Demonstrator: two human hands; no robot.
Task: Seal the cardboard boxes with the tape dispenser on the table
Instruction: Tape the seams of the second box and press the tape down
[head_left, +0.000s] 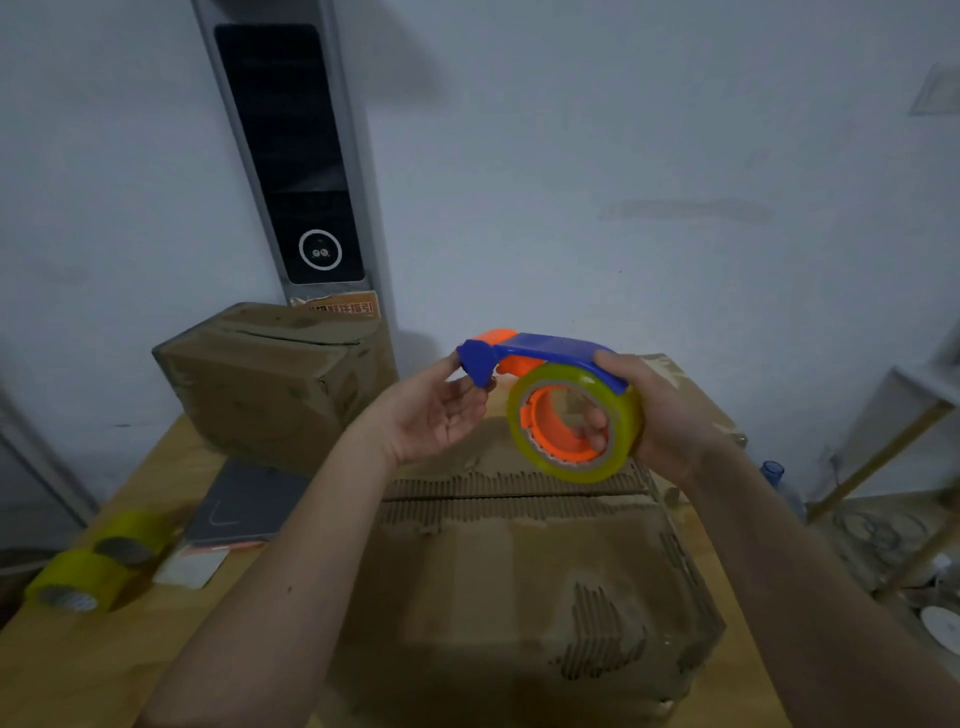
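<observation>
A blue and orange tape dispenser (540, 348) with a yellowish clear tape roll (571, 421) is held in the air above a worn cardboard box (519, 571) in front of me. My right hand (660, 415) grips the roll end, fingers through the orange core. My left hand (436, 410) pinches the blue front end of the dispenser with thumb and fingertips. The box's top flaps meet at a seam running left to right. A second cardboard box (270, 384) stands at the back left of the wooden table (104, 649).
Two spare yellow tape rolls (98, 566) lie at the table's left edge. A dark flat tablet-like slab (249, 499) and a small white card (189, 566) lie beside them. A tall grey tower appliance (296, 156) stands against the wall. A shelf frame (883, 467) is at the right.
</observation>
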